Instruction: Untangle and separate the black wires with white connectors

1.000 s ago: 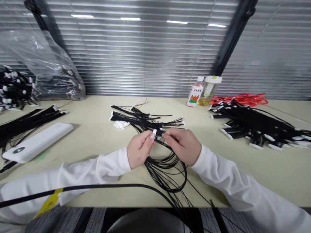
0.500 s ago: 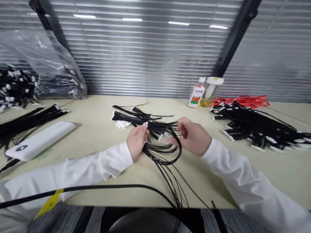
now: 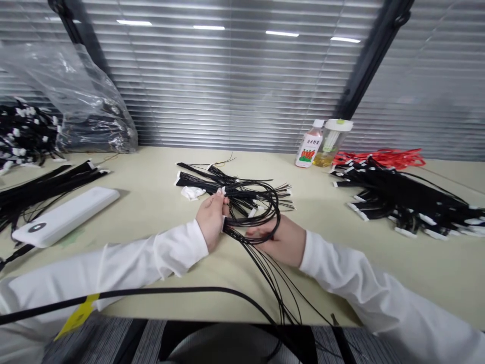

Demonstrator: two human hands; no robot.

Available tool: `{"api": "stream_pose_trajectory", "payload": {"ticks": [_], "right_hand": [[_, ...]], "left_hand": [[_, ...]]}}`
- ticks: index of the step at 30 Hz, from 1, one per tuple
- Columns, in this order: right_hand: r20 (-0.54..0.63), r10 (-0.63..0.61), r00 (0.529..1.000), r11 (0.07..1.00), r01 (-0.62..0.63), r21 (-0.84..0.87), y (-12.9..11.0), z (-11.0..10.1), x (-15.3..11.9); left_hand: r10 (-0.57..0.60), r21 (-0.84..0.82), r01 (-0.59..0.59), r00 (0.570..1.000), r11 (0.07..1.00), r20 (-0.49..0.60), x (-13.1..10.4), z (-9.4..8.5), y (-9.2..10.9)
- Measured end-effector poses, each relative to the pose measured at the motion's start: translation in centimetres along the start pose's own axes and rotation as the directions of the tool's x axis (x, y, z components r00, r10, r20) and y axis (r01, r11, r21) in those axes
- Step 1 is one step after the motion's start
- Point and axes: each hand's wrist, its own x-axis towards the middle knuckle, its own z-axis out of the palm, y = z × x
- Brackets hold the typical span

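Note:
Near the middle of the table, a wire harness [image 3: 278, 215] of thin black wires is bent into a loop, with loose strands trailing toward the front edge. My left hand [image 3: 212, 217] pinches its left end, where white connectors show at the fingertips. Under the right side of the loop is my right hand [image 3: 284, 240], its curled fingers closed around some wires and partly covered by them. Behind the hands lie more black wire bundles [image 3: 193, 180] with white connectors. A crumpled white scrap [image 3: 192, 192] lies beside them.
A white power bank [image 3: 68, 215] and black cables [image 3: 56, 182] lie left, before a clear plastic bag [image 3: 96, 119]. At right are a drink bottle [image 3: 308, 144], a lidded cup [image 3: 332, 144], red straps [image 3: 382, 157] and a black cable pile [image 3: 409, 194]. A thick cord [image 3: 170, 290] crosses in front.
My right hand has moved down and left, from beside the loop to beneath it. The wires now form a rounder, wider loop. My left hand keeps its grip almost in place.

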Motion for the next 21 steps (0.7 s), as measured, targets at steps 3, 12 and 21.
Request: {"api": "stream_pose_trajectory", "payload": {"ticks": [3, 12, 21], "right_hand": [[-0.005, -0.081, 0.997, 0.996, 0.081, -0.040, -0.4, 0.3, 0.0], [-0.060, 0.160, 0.985, 0.852, -0.169, -0.495, -0.6, -0.6, -0.5], [-0.600, 0.107, 0.793, 0.894, -0.340, -0.290, 0.7, -5.9, -1.0]], "left_hand": [[0.007, 0.013, -0.008, 1.000, 1.000, 0.021, -0.1, 0.2, 0.1], [0.014, 0.037, -0.015, 1.000, 0.999, 0.018, 0.0, 0.5, 0.0], [0.087, 0.111, -0.087, 0.996, 0.990, 0.005, 0.4, -0.5, -0.3]]}}
